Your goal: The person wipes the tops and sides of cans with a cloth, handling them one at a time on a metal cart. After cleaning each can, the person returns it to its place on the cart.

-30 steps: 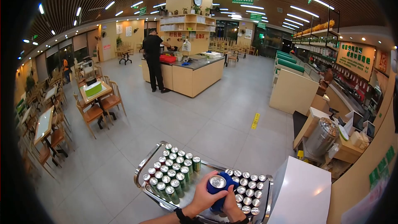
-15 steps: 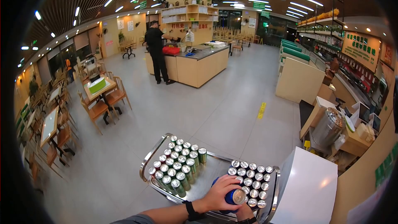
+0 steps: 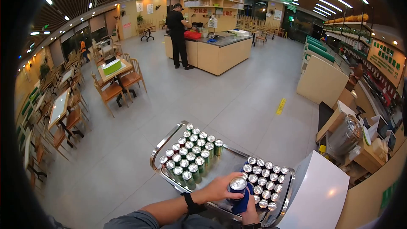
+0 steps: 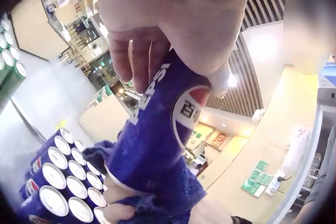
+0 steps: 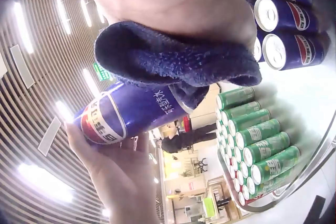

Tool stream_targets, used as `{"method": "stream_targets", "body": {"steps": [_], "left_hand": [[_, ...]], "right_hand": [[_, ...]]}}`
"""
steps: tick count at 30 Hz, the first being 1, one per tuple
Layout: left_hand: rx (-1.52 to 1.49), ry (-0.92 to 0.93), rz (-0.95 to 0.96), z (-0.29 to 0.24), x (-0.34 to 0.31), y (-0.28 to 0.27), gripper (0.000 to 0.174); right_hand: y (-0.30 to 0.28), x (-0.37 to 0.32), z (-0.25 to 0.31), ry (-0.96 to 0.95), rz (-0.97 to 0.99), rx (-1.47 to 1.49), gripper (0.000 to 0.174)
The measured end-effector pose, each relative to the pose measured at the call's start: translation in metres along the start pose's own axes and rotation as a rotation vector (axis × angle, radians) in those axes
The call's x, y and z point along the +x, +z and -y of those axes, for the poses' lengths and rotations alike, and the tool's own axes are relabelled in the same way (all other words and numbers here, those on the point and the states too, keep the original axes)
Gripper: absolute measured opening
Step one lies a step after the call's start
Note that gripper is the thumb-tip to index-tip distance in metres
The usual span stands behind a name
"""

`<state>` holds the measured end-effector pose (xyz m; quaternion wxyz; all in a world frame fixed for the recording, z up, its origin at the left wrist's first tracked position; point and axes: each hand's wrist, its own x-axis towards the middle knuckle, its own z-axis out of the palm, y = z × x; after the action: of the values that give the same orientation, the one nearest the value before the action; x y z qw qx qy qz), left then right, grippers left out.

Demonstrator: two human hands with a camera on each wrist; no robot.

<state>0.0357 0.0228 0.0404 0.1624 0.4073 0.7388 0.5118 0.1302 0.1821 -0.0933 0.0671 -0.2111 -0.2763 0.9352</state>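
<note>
My left hand grips a blue Pepsi can near its lid, fingers and thumb curled round it. The can is raised over the front of a metal trolley. From below, my right hand holds a dark blue cloth against the can's lower part. In the left wrist view the cloth wraps round the can's base, with right-hand fingers partly hidden beneath it. In the right wrist view the cloth is bunched under my right palm, against the can.
Rows of green cans stand on the trolley's left side, with a few red ones among them. Blue Pepsi cans stand packed at its right. A white-topped cabinet adjoins the trolley. Farther off, a person works at a counter.
Half a second ago the can was tipped, its lid toward me; now its lid faces up. Both hands still hold can and cloth. The head view has shifted, moving the room leftward to rightward.
</note>
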Motion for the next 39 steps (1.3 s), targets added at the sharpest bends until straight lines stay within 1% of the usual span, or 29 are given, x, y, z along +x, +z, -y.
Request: {"method": "stream_targets", "body": {"steps": [1,2,4,5,6,8,9,11,12,13,14,16,17,20,22,23,24,26,27,28,30,31,32,34,35,38,39], "left_hand": [[0.068,0.039,-0.024,0.004,-0.002,-0.006,0.078],[0.076,0.007,0.010,0.004,-0.004,-0.012,0.078],[0.092,-0.061,0.069,0.001,-0.009,-0.028,0.076],[0.118,-0.087,0.098,-0.005,-0.011,-0.035,0.071],[0.143,-0.083,0.088,-0.001,-0.014,-0.038,0.070],[0.196,-0.072,0.068,0.007,-0.021,-0.042,0.067],[0.193,-0.049,0.038,0.008,-0.024,-0.046,0.064],[0.197,-0.070,0.021,0.010,-0.028,-0.052,0.064],[0.199,-0.080,0.014,0.011,-0.031,-0.056,0.064],[0.177,-0.067,0.003,0.012,-0.033,-0.059,0.063],[0.176,-0.062,-0.001,0.014,-0.035,-0.062,0.063],[0.171,-0.047,-0.006,0.021,-0.037,-0.068,0.062],[0.173,-0.052,0.017,0.026,-0.039,-0.071,0.064],[0.211,0.047,-0.048,0.034,-0.042,-0.079,0.064],[0.220,0.067,-0.065,0.047,-0.042,-0.083,0.064],[0.213,0.077,-0.063,0.054,-0.042,-0.082,0.064],[0.224,0.048,-0.023,0.057,-0.041,-0.086,0.059],[0.246,-0.030,0.096,0.060,-0.037,-0.093,0.058],[0.241,-0.046,0.122,0.060,-0.036,-0.095,0.058],[0.241,-0.059,0.147,0.061,-0.034,-0.098,0.059],[0.305,-0.040,0.165,0.070,-0.027,-0.095,0.060],[0.325,-0.033,0.176,0.074,-0.022,-0.094,0.060],[0.347,-0.026,0.186,0.078,-0.017,-0.095,0.060],[0.405,0.001,0.215,0.102,-0.003,-0.091,0.061],[0.434,0.017,0.229,0.114,0.005,-0.089,0.061],[0.574,0.042,0.281,0.145,0.042,-0.082,0.059],[0.651,0.053,0.295,0.151,0.057,-0.083,0.057]], "right_hand": [[-0.010,0.007,-0.003,0.044,-0.081,0.019,0.031],[-0.019,0.014,-0.008,-0.015,-0.079,0.028,0.028],[-0.009,0.013,-0.002,-0.019,-0.139,-0.031,0.026],[0.001,0.009,0.001,-0.029,-0.170,-0.040,0.024],[0.001,0.013,-0.002,-0.047,-0.163,-0.052,0.024],[0.001,0.017,-0.006,0.004,-0.161,-0.085,0.025],[-0.009,0.029,-0.017,-0.021,-0.137,-0.059,0.024],[-0.022,0.047,-0.036,-0.018,-0.127,-0.051,0.028],[-0.017,0.051,-0.042,-0.017,-0.122,-0.047,0.031],[-0.010,0.049,-0.043,-0.014,-0.111,-0.108,0.033],[-0.010,0.054,-0.049,-0.037,-0.061,-0.117,0.036],[0.002,0.059,-0.054,0.042,-0.102,-0.116,0.039],[0.002,0.064,-0.057,0.032,-0.081,-0.145,0.040],[0.033,0.063,-0.057,0.074,-0.061,-0.183,0.041],[0.039,0.073,-0.059,0.036,-0.073,-0.262,0.034],[0.037,0.074,-0.059,0.016,-0.095,-0.301,0.031],[0.035,0.069,-0.058,-0.004,-0.130,-0.338,0.030],[0.056,0.054,-0.046,-0.127,-0.145,-0.483,0.035],[0.048,0.052,-0.044,-0.171,-0.162,-0.593,0.037],[0.040,0.050,-0.046,-0.253,-0.198,-0.660,0.036],[0.032,0.034,-0.037,-0.277,-0.335,-0.744,0.036],[0.035,0.022,-0.029,-0.230,-0.378,-0.738,0.033],[0.031,0.015,-0.032,-0.338,-0.440,-0.658,0.035],[0.013,-0.001,-0.028,-0.366,-0.581,-0.733,0.037],[-0.011,-0.009,-0.030,-0.365,-0.612,-0.698,0.040],[-0.017,-0.044,-0.023,-0.298,-0.677,-0.661,0.041],[-0.028,-0.051,-0.027,-0.387,-0.688,-0.692,0.040]]}}
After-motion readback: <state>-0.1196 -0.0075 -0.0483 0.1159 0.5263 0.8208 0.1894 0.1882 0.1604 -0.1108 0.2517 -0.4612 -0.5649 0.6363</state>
